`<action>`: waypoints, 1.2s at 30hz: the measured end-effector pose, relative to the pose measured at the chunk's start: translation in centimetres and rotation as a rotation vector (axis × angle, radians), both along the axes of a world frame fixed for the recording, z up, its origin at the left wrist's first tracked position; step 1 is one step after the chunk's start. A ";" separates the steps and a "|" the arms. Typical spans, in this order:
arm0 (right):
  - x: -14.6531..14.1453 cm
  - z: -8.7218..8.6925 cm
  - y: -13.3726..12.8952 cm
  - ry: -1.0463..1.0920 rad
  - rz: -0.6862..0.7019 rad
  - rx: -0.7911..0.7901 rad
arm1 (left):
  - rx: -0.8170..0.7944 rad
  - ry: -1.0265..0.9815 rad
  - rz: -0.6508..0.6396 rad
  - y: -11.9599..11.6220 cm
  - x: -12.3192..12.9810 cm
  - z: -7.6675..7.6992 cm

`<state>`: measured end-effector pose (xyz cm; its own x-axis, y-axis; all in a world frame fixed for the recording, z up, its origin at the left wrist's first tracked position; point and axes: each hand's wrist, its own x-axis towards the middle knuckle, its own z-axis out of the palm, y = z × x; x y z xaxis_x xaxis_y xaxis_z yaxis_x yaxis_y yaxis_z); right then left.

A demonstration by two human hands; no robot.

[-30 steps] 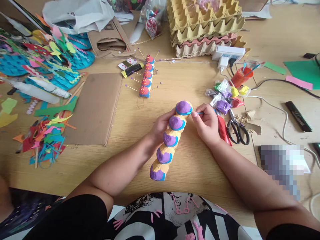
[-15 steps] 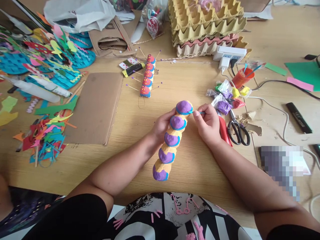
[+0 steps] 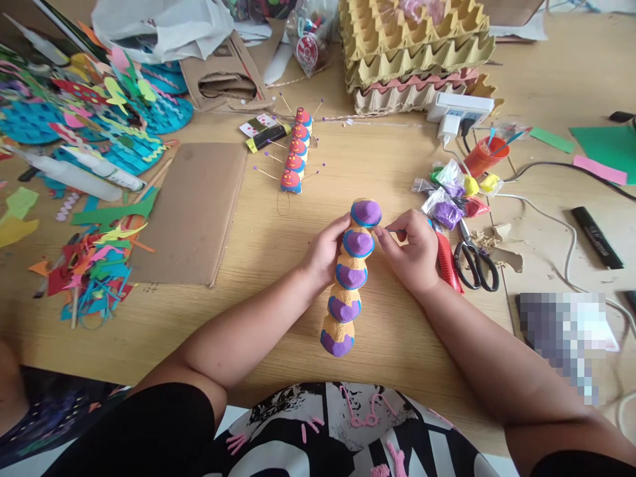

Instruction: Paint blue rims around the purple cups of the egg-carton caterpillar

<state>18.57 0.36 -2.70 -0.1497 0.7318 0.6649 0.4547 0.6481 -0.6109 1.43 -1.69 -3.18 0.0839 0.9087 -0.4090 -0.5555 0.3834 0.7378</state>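
Observation:
My left hand (image 3: 325, 255) is closed around the left side of an egg carton strip (image 3: 342, 291), near its far end. The strip's yellow-orange cups carry purple clay caps edged with blue, and it slants toward me. Just right of the far cups, my right hand (image 3: 411, 252) pinches a thin blue clay tool (image 3: 392, 230), mostly hidden by the fingers. The tool's tip is close to the gap between the two farthest cups; whether it touches, I cannot tell. Farther back stands a finished-looking caterpillar (image 3: 297, 149) with red and blue cups, smiling faces and purple-tipped sticks.
Bagged clay (image 3: 448, 213), scissors (image 3: 476, 265) and a red cutter-like tool (image 3: 447, 262) lie right of my right hand. Behind them are an orange cup (image 3: 484, 159) and a power strip (image 3: 461, 108). Egg trays (image 3: 417, 59) are stacked at the back. Cardboard (image 3: 191, 212) and paper scraps (image 3: 99, 271) lie left.
The strip has turned in my left hand, its near end swinging right and its purple caps facing up more. My right hand has shifted slightly down, drawing the tool's tip off the farthest cup.

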 end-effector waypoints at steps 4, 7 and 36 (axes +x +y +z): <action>0.0 0.1 -0.1 0.011 0.018 0.005 | -0.042 -0.049 -0.012 0.0 0.0 -0.3; 0.1 0.1 -0.1 0.038 0.051 -0.013 | -0.038 -0.059 0.002 0.0 0.1 -0.3; 0.2 -0.6 0.3 0.123 0.049 -0.241 | 0.173 -0.009 0.124 -0.6 0.8 1.3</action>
<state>18.82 0.64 -3.30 -0.1174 0.8650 0.4879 0.3393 0.4967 -0.7989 2.26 -2.28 -1.92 -0.0300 0.9688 -0.2458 -0.5973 0.1798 0.7816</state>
